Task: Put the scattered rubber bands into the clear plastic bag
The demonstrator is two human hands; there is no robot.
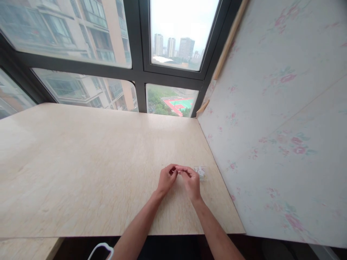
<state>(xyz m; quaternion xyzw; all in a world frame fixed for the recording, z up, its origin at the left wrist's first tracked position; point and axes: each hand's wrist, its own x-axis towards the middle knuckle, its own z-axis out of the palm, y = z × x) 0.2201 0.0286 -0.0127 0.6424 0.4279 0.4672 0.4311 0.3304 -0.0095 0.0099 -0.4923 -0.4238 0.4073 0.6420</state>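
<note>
My left hand (pixel 167 177) and my right hand (pixel 191 179) meet at the fingertips, low over the stone sill. Both are closed in a pinch. Whatever lies between the fingers is too small and too covered to make out. Just right of my right hand, a small clear packet (pixel 201 173) with a pale printed figure lies flat on the sill. My right hand hides part of its left side.
The beige marble-look sill (pixel 81 173) stretches far to the left, with its front edge close to me. Dark window frames (pixel 141 74) bound it at the back. A flower-patterned wall (pixel 271 144) rises along the right. A white loop (pixel 101 247) shows below the front edge.
</note>
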